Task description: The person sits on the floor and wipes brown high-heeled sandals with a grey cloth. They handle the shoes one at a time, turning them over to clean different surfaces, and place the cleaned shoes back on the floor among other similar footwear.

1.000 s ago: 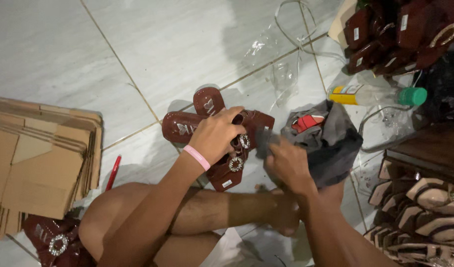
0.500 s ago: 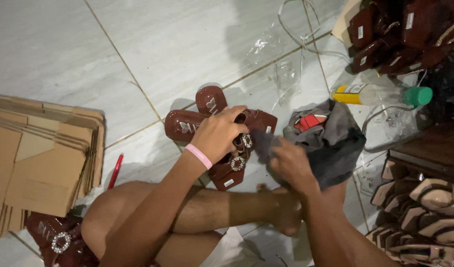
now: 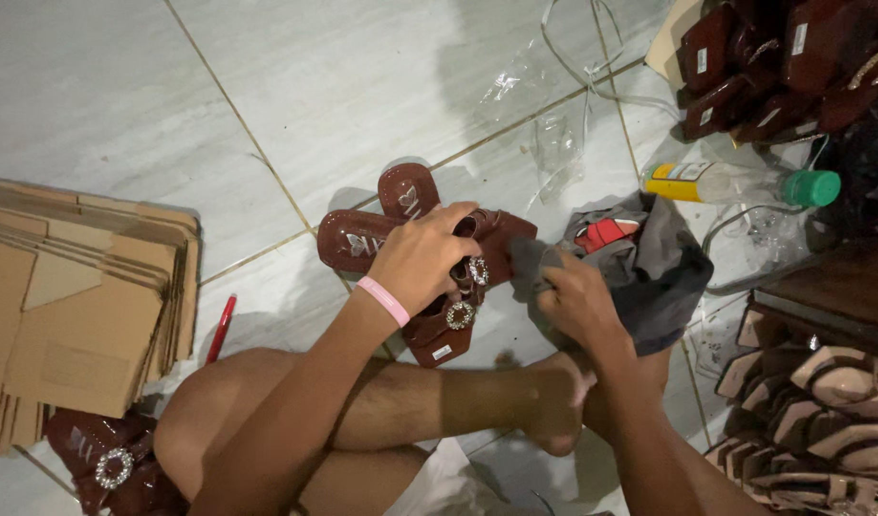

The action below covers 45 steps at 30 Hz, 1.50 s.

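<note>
Sitting on a tiled floor, I have my left hand (image 3: 422,260), with a pink wristband, gripping a dark red sandal (image 3: 463,287) that carries round rhinestone buckles. A second matching sandal (image 3: 362,234) lies under and behind it. My right hand (image 3: 573,301) clutches a grey cloth (image 3: 649,268) and presses a fold of it against the held sandal's right end. My crossed bare legs lie just below both hands.
Flattened cardboard boxes (image 3: 71,306) are stacked at the left, with a red pen (image 3: 219,330) beside them. Another buckled red sandal (image 3: 109,463) lies bottom left. More sandals are piled top right (image 3: 773,57) and bottom right (image 3: 821,411). A plastic bottle (image 3: 735,183) lies by the cloth.
The hands and sandals have barely shifted. My right hand has moved slightly with the cloth against the sandal; the view has drifted a little.
</note>
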### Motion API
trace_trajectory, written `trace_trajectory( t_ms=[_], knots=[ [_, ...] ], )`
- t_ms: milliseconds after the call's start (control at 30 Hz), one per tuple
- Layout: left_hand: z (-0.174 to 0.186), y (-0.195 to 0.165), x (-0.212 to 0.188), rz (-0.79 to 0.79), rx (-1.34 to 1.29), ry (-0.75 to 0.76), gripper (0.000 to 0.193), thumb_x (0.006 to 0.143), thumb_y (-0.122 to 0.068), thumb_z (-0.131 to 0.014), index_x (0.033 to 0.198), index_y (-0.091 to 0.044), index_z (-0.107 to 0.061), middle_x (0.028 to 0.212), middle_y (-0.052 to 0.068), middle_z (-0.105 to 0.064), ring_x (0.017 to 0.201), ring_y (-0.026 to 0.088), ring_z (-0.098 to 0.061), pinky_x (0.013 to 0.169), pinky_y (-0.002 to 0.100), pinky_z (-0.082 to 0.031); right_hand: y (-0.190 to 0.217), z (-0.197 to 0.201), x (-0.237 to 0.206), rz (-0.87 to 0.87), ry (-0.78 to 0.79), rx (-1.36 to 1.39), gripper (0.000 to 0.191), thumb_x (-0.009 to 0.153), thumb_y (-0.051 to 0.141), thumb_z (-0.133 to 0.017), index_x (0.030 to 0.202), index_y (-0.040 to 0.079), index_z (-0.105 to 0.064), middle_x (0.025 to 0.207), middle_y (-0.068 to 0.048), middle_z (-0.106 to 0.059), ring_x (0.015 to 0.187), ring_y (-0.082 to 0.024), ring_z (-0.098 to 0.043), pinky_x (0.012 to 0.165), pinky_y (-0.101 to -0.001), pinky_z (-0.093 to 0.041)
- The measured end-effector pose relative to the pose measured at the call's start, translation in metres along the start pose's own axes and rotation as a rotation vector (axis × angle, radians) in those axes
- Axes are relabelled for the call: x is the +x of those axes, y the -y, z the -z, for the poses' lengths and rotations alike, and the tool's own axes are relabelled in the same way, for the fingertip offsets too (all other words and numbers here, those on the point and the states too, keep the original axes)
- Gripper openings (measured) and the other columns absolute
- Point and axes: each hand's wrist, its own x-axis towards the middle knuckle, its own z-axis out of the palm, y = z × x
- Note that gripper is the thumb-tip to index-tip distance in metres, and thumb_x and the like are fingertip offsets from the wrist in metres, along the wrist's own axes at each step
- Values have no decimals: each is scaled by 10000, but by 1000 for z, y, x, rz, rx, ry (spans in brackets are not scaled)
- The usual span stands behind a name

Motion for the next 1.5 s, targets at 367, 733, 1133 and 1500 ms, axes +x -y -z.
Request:
trace_trajectory(
  t_ms=[367,733,1133,1500],
  knots=[
    [4,-3,-1,0,1,-2,474,546,-16,-882,1004,-94,-793,1408,108,-577,1203,331,-616,922,439,-548,13,14,15,56,171,-258,206,628,234,-778,823,175,-750,1017,-118,-670,663,-327,-703,575,-452,-565],
    [2,-3,-2,0,25,-20,487,482,-31,-891,956,-97,-803,1403,124,-568,1210,342,-598,930,450,-539,25,25,19,256,101,-403,120,773,166,-732,730,174,-620,975,-54,-613,698,-226,-687,615,-392,-567],
    [1,0,-4,3,15,-41,471,516,8,-862,970,-103,-803,1384,107,-584,1165,331,-620,914,440,-549,26,24,22,104,234,-462,98,703,271,-738,720,181,-704,884,-68,-619,747,-280,-696,597,-446,-566],
    [1,2,-4,-37,36,-83,453,541,38,-842,977,-78,-797,1372,132,-592,1166,345,-627,905,437,-556,16,19,20,237,111,-597,114,773,284,-727,798,175,-706,924,-65,-630,641,-210,-667,474,-361,-531]
  ],
)
